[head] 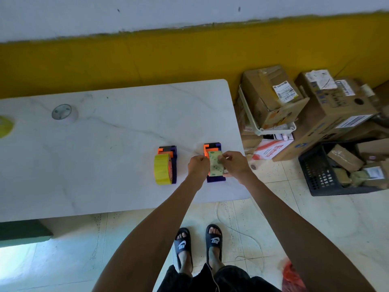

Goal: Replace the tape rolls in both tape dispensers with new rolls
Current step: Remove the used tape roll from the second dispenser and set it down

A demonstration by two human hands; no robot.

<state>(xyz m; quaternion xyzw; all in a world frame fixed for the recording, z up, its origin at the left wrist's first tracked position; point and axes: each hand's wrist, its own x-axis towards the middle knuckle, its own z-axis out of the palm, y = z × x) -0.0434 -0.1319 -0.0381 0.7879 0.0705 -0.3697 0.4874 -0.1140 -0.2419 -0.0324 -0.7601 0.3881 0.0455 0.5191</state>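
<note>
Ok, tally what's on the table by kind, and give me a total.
Dispensers: 2, left dispenser and right dispenser
Tape rolls: 4, yellow roll, green roll, pale roll, yellow-green roll at the left edge, cut off
Total: 6

Two tape dispensers sit side by side near the right end of the white marble table (126, 114), apart from each other.

Left dispenser (174, 159): purple body, orange front part; carries a yellow tape roll (162, 169) standing on edge on its left side.

Right dispenser (213, 148): same purple and orange build; carries a pale green patterned roll (215, 164) on edge, partly covered at both sides by hands. Its purple base shows below the roll.
</note>
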